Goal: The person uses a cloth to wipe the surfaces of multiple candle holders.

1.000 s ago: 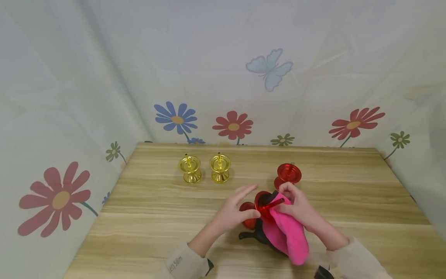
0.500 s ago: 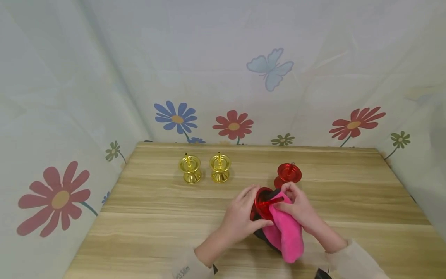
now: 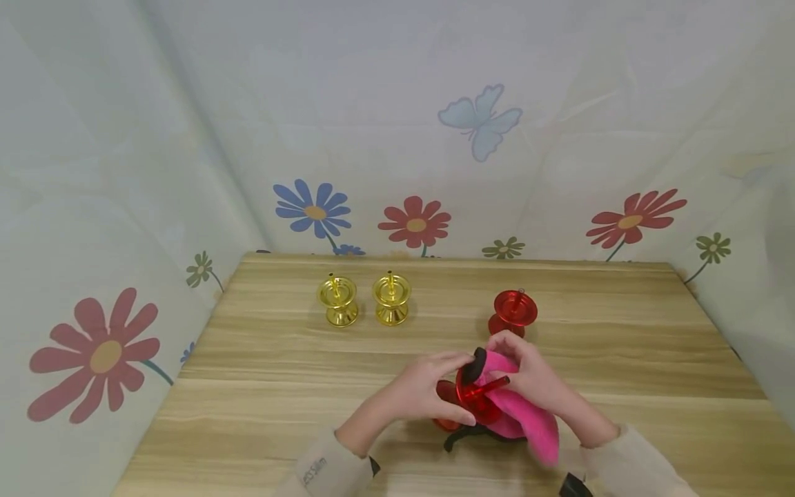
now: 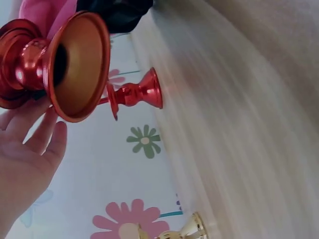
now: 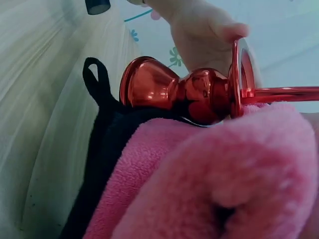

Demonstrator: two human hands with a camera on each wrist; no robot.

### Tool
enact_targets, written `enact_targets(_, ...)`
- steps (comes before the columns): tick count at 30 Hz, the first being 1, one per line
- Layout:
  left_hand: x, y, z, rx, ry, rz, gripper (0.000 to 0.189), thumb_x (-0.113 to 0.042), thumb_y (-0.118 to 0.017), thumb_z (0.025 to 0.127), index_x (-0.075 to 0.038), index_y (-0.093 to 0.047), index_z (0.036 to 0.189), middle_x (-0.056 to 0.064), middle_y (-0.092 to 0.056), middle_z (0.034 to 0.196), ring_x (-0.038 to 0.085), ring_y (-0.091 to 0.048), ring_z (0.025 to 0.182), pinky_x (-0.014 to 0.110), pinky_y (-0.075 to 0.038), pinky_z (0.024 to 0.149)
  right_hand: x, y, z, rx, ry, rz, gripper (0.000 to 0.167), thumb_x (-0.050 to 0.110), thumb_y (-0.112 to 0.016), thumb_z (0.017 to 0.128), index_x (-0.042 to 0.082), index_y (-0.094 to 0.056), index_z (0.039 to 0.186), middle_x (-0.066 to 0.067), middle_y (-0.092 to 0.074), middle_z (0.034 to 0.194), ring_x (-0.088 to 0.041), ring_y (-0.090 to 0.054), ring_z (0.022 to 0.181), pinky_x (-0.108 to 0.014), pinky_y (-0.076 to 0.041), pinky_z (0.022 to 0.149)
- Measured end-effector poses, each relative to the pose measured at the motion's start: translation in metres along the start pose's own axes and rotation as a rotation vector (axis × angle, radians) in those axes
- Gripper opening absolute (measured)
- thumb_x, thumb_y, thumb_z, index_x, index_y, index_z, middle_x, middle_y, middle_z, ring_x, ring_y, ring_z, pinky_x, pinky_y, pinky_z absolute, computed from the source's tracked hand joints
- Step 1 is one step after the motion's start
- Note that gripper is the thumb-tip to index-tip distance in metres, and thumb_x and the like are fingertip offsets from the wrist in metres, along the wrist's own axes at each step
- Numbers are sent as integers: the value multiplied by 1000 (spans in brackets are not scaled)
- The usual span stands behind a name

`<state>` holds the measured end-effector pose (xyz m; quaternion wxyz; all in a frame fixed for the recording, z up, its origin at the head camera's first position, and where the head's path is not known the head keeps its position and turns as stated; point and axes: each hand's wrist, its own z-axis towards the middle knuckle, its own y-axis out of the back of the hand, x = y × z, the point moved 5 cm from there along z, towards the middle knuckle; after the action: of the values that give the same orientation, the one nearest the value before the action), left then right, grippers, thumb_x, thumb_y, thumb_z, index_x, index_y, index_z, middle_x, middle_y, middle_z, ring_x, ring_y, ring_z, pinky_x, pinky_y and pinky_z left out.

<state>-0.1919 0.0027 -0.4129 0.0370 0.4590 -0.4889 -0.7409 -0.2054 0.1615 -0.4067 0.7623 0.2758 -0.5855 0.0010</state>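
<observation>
One glossy red metal-looking candle holder with flared base, dished plate and spike (image 5: pixel 207 94) was located between the two hands, tilted, spike directed towards the right. We noted the left hand (image 3: pixel 416 390) gripping it, thumb and fingers curved about the dished plate, apparently to steady it and present the dish to the cloth. We noted the right hand (image 3: pixel 537 376) pinching a plush pink cloth with black edging (image 5: pixel 199 169); the cloth touched the plate beside the spike, a position we judged suited to bringing soft pile against metal. A black fabric loop (image 5: pixel 104 79) extended beyond the base.

Behind the hands, we located a second red candle holder (image 3: pixel 515 309), upright on the wood-grain surface (image 3: pixel 267 386). Farther left, we located a polished gold candle holder (image 3: pixel 338 298) and a matching gold holder (image 3: pixel 393 298), upright, near each other, presumably placed to leave working room.
</observation>
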Motion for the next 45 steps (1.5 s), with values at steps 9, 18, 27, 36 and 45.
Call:
enact_targets(9,15,2,-8,-140,124,-269,67,-44,-71,68,-25,-45,127,-9,-55,122,12,-49,115,39,-42,94,-3,34,-7,-157,-141,111,41,0,-60,78,-2,-50,118,14,-62,90,-3,-57,74,-19,-49,60)
enact_targets(18,24,17,-14,-367,192,-491,62,-33,-71,72,-22,-45,127,-7,-62,110,11,-54,100,44,-40,90,2,58,-11,-296,10,314,38,-9,-52,81,19,-56,106,12,-63,88,-2,-57,75,-13,-47,64)
enact_targets(27,18,15,-7,-531,180,-633,54,-20,-69,76,-19,-46,125,0,-62,110,13,-56,101,34,-45,88,8,39,-10,-173,69,675,40,-12,-44,85,17,-55,109,5,-64,90,-4,-60,80,-16,-49,67)
enact_targets(36,1,22,-5,-675,185,-779,52,-5,-62,79,-7,-41,126,13,-58,113,21,-55,105,37,-47,88,14,3,-13,9,72,880,39,-12,-40,86,15,-50,113,5,-60,94,-4,-58,82,-16,-49,68)
enact_targets(45,-3,22,-7,-717,166,-759,52,-4,-61,80,-4,-39,127,14,-57,115,22,-54,105,31,-48,86,9,-19,-13,7,20,1012,35,-11,-43,85,13,-60,105,4,-63,92,-5,-59,84,-17,-49,73)
